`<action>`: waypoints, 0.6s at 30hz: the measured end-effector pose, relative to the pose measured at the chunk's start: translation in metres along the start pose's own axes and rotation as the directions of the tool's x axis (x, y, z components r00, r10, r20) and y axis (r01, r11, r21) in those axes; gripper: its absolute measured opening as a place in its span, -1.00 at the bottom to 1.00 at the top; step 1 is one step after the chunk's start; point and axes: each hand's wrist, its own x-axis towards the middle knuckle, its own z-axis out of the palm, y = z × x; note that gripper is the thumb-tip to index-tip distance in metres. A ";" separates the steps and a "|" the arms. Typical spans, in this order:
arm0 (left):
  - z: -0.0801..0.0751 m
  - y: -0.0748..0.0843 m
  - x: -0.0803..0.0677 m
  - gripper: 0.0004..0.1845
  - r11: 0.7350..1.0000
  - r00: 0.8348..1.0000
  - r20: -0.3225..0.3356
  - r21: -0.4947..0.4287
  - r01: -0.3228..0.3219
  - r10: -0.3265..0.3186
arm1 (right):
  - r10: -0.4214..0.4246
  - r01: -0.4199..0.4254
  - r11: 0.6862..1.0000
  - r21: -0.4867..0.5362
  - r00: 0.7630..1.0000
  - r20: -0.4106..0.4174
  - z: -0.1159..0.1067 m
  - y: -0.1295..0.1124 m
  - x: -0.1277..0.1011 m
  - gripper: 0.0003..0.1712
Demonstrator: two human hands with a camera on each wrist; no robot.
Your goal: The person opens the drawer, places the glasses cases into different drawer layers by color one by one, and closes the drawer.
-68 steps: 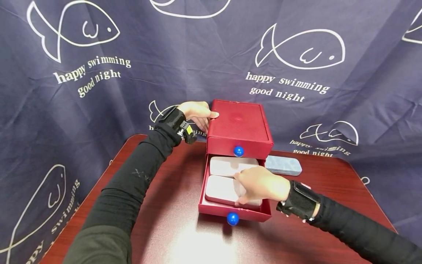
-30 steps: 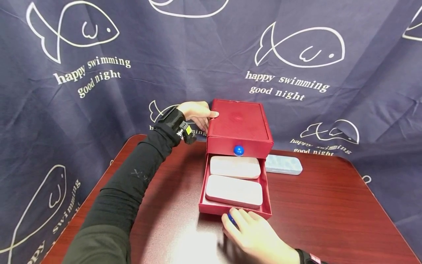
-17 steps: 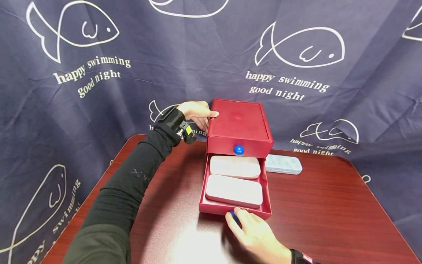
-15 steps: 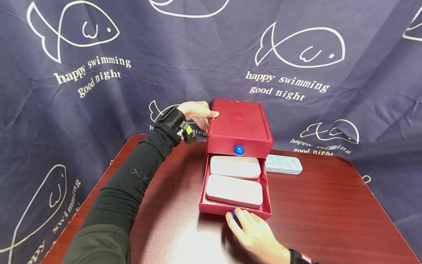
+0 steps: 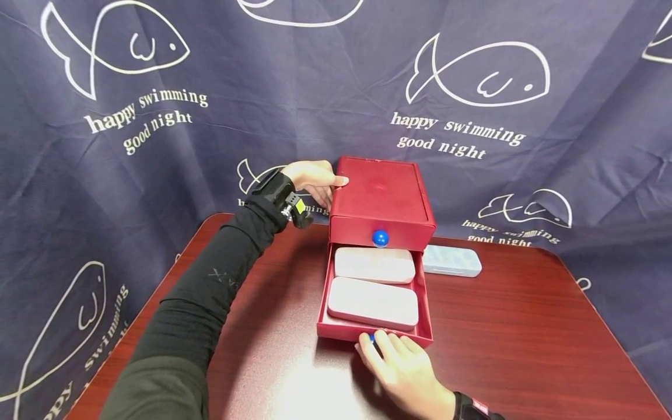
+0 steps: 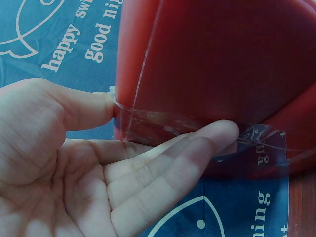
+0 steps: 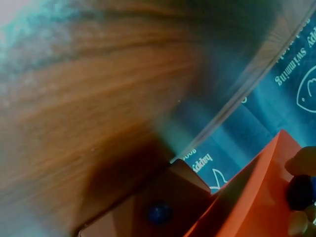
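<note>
Red two-drawer box [image 5: 379, 201] near the back of the dark wooden table [image 5: 525, 338], in front of a navy fish-print cloth [image 5: 157, 87]. Lower drawer [image 5: 374, 291] drawn out toward the person, with two pale oblong cases [image 5: 374, 265] lying side by side inside it. Upper drawer closed, its blue knob [image 5: 380, 238] showing. Bluish case [image 5: 451, 261] on the table just beside the box, to its right.

Left hand [image 5: 313, 178] laid against the box's left side and top edge, thumb on the corner, fingers straight along the wall [image 6: 197, 148] (probably a brace, so the light box stays put while the drawer moves). Nothing gripped there, only pressed.

Right hand [image 5: 401, 364] at the drawer's front, fingertips [image 5: 385, 344] curled round the lower blue knob [image 5: 371, 338], mostly hidden beneath them (in the right wrist view, a dark ball pinched between fingertips [image 7: 301, 192]).
</note>
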 end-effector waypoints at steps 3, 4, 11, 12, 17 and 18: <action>0.000 0.000 -0.001 -0.64 1.000 1.000 -0.002 -0.002 -0.002 0.002 | -0.008 0.008 1.000 -0.003 1.000 -0.028 0.000 0.001 0.006 -0.71; 0.000 0.000 -0.001 -0.65 1.000 1.000 -0.001 -0.002 -0.002 0.002 | -0.009 0.009 1.000 -0.001 0.999 -0.031 0.000 0.001 0.007 -0.71; 0.000 0.000 -0.001 -0.64 1.000 1.000 0.003 0.001 -0.002 0.002 | -0.007 0.007 1.000 -0.006 1.000 -0.019 0.004 0.002 0.010 -0.72; 0.000 0.000 -0.001 -0.63 1.000 1.000 0.003 -0.001 -0.002 0.002 | -0.008 0.008 1.000 -0.007 1.000 -0.017 0.004 0.002 0.011 -0.73; 0.000 0.001 -0.001 -0.60 1.000 1.000 0.007 -0.008 0.000 0.000 | 0.011 -0.012 1.000 0.013 1.000 0.017 0.004 0.002 0.015 -0.74; 0.000 0.001 -0.001 -0.60 1.000 1.000 0.007 -0.008 -0.001 0.001 | 0.019 -0.019 1.000 0.021 0.999 0.029 0.003 0.002 0.015 -0.74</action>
